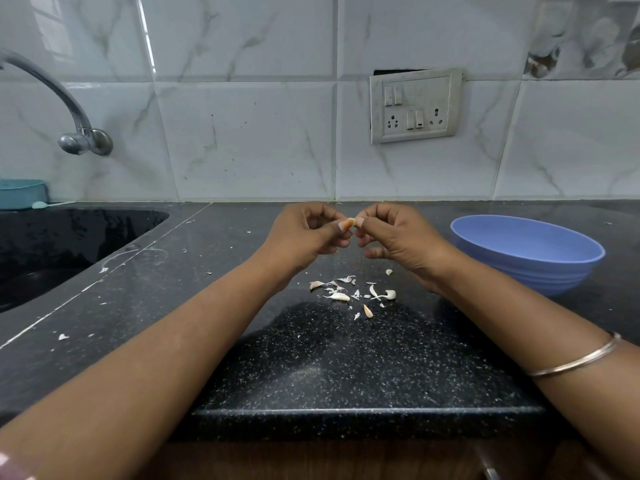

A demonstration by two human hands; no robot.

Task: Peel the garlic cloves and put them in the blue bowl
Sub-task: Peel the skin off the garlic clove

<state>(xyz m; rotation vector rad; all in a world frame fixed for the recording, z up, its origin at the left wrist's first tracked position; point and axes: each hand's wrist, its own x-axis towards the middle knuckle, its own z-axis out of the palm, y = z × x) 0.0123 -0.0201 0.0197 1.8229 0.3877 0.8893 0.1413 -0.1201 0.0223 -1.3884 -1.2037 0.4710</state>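
Both hands, left hand point(306, 233) and right hand point(394, 233), pinch one small pale garlic clove point(351, 222) between fingertips above the black speckled bench point(346, 358), likely stripping skin. The round blue plastic bowl point(526, 252) waits at three o'clock; papery white peels point(341, 296) lie at six o'clock.

No readable text anywhere in view.
The switchboard point(415, 105) on the tiled wall point(259, 133) carries only unmarked switches and sockets, with no lettering that can be made out; the blue bowl point(526, 254) and the black countertop point(346, 358) bear no label, brand, number or sign.
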